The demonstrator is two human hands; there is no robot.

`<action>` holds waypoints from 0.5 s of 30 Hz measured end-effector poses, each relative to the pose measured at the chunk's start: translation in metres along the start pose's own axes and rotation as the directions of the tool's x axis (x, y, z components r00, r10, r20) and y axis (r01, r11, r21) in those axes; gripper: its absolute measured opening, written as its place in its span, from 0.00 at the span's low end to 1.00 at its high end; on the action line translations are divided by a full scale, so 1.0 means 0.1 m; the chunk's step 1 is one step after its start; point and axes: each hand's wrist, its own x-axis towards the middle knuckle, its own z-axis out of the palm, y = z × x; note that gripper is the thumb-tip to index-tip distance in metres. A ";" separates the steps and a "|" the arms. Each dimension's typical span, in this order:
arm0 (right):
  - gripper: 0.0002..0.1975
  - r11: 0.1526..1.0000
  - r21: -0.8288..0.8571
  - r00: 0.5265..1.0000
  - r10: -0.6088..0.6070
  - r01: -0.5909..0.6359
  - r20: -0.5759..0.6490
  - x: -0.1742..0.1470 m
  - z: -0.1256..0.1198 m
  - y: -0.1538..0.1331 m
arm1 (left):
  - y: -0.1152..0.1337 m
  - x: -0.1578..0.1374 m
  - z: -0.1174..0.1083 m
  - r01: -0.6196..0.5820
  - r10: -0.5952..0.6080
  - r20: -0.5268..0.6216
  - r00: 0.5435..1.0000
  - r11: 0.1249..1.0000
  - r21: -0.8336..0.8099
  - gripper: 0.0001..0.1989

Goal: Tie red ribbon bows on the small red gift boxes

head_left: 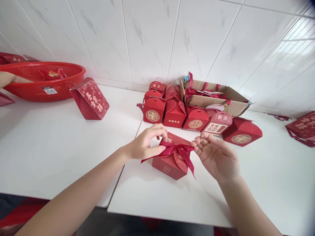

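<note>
A red gift box with gold print stands on the white table in front of me. A dark red satin ribbon is tied in a bow across its top, with one tail hanging down the front right. My left hand is closed at the bow's left side, thumb and bent fingers on the ribbon. At the right end of the bow, my right hand is turned palm up with loosely curled fingers. Its fingertips are at the loop's tip, and I see no clear grip there.
Several red gift boxes stand in rows behind. A cardboard box of ribbons sits against the tiled wall. At left are another red box and a red plastic basket, with another person's hand reaching in. Another box lies far right.
</note>
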 end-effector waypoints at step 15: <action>0.09 0.132 -0.852 0.813 -0.402 0.506 0.421 -0.01 0.03 0.13 | -0.03 0.01 0.00 0.204 -0.195 0.061 0.979 0.914 -0.351 0.12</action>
